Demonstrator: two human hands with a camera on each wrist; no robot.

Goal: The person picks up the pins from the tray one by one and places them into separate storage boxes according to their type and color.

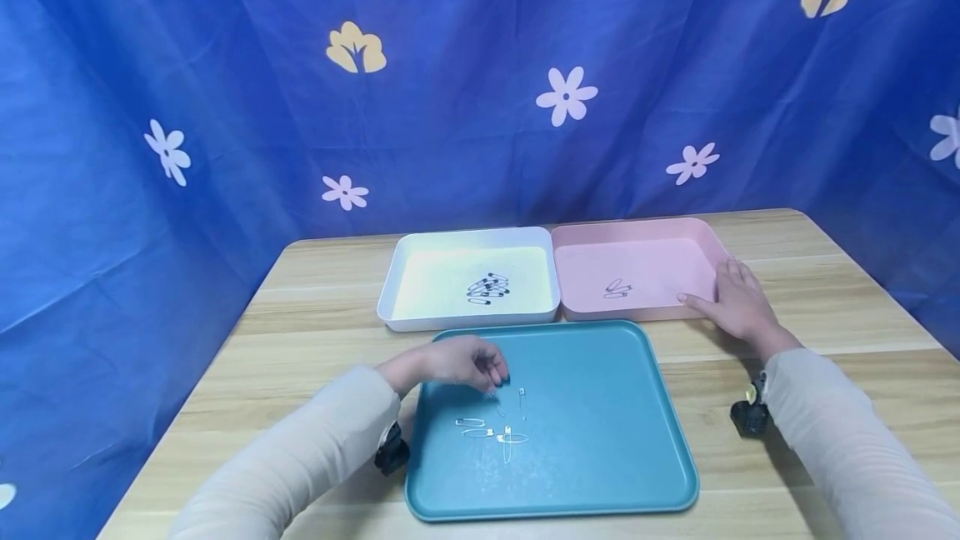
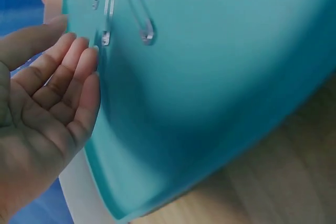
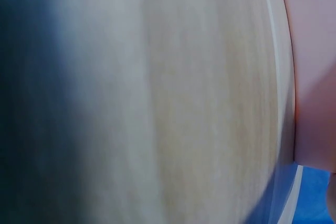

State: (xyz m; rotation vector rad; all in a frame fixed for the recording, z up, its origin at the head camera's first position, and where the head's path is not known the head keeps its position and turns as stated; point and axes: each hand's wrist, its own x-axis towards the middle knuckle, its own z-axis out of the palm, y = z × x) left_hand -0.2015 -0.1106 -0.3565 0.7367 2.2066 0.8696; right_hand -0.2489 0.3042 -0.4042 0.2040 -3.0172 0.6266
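One left arm, sleeved, angled forward and inward; left grip back uppermost, fingers gently curved side by side, thumb set apart. One right arm, sleeved, slanted forward and inward; right grip palm down, fingers extended forward, thumb spread.

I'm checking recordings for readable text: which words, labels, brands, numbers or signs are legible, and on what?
No readable text anywhere.
Blue cloth backdrop: printed flowers and leafy shapes only.
Teal rectangular tray, white rectangular tray, pink rectangular tray: no lettering visible.
Metal safety pins, black wrist devices: any marks too small to read.
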